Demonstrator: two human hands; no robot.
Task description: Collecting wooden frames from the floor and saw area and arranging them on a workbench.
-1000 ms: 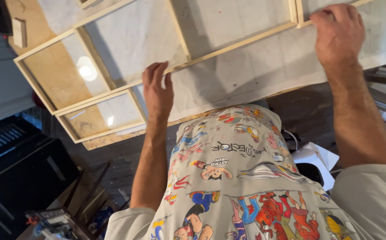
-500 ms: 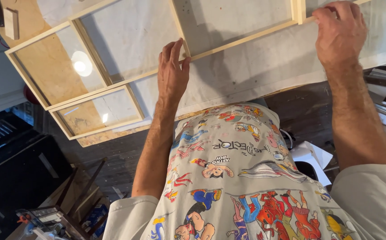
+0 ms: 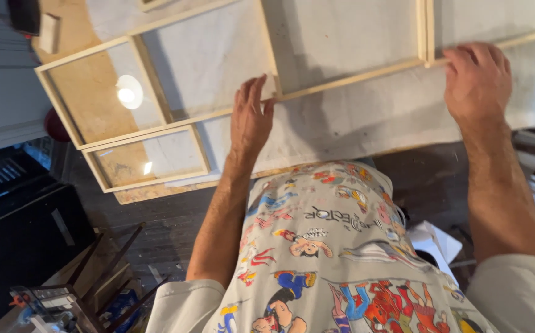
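I see the table (image 3: 88,18) covered by a white cloth (image 3: 366,117), and on it lie pale wooden frames (image 3: 156,126) set side by side, reaching from the far left to the right edge of the view. My left hand (image 3: 250,118) lies flat with its fingers together, fingertips touching the near corner of a middle frame (image 3: 347,77). My right hand (image 3: 478,80) rests palm down, fingers loosely curled over the frame rail at the right.
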